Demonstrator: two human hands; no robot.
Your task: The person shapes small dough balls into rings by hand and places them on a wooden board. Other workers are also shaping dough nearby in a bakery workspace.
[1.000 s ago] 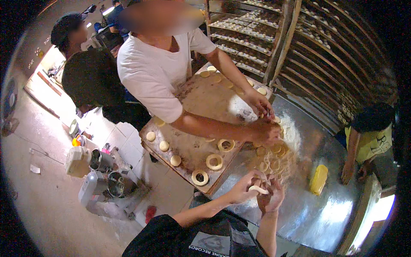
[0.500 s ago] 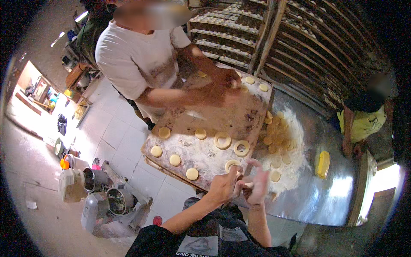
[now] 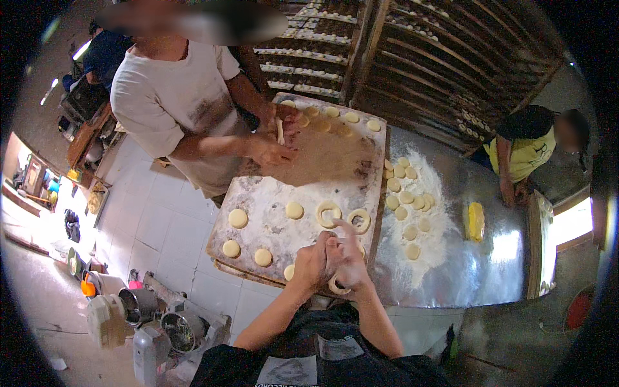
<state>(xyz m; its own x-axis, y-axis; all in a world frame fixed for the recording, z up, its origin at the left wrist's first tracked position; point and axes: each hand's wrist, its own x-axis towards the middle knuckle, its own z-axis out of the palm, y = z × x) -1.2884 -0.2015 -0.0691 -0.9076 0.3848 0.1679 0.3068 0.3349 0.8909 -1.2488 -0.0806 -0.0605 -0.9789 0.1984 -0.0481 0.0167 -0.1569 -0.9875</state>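
2 pale, flat dough rings with open centres (image 3: 318, 215) lie side by side on the floured wooden board (image 3: 258, 187), just beyond my hands. Past them, 5 plain, pale yellow dough discs (image 3: 238, 218) sit toward the board's left and near sides, and a row of more plain discs (image 3: 373, 125) runs along its far edge. To the right, on the shiny metal table (image 3: 458, 267), more than 10 thin, round dough pieces (image 3: 411, 232) rest in a spread of white flour (image 3: 412, 274). By my judgement the work is only partway along: a few pieces are rings, while the discs and the loose rounds have no hole.

My 2 hands meet over the board's near right corner. The fingers of my left hand (image 3: 314, 260) are bent inward against my right hand (image 3: 351, 261); my right fingers are partly spread and blurred. Another pale dough ring (image 3: 336, 290) shows just below my right palm, close against it, but I cannot tell whether my fingers have hold of it. What lies between my fingertips is hidden, so I cannot say how tightly either hand is closed.

Across the board, a co-worker in a pale short-sleeved shirt (image 3: 155, 97) holds a narrow, pale strip of dough (image 3: 280, 131) between 2 hands.
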